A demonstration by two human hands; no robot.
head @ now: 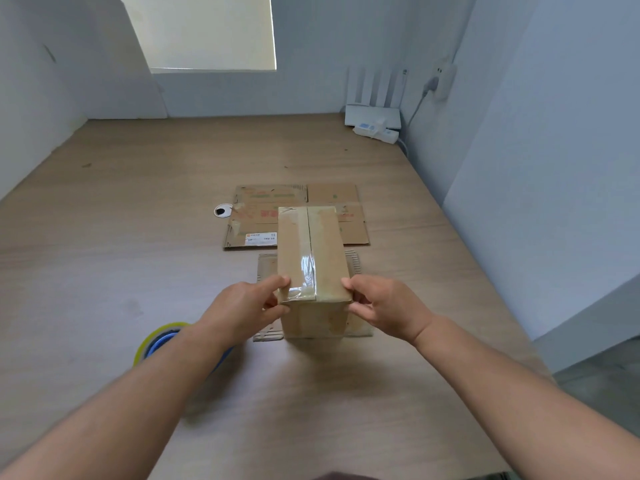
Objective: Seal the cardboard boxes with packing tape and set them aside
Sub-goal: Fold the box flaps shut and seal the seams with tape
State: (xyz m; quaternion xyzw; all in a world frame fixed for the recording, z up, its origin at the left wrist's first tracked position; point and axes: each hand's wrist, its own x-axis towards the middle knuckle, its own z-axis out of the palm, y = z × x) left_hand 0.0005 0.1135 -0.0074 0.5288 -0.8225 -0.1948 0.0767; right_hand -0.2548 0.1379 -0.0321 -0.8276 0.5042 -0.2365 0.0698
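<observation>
The left forearm hides most of a tape roll (157, 341) toward the table's (104, 237) near left side, so only its yellowish rim and some blue show. Just beyond, the left hand (247, 308) and right hand (384, 306) reach forward, fingers curled, each pinching 1 near top corner of the taped box (313, 258), which sits mid-table on a cardboard sheet (360, 329) it mostly covers. A flattened carton (263, 216) lies behind, and a blurred white router (372, 114) stands in the far right corner.
</observation>
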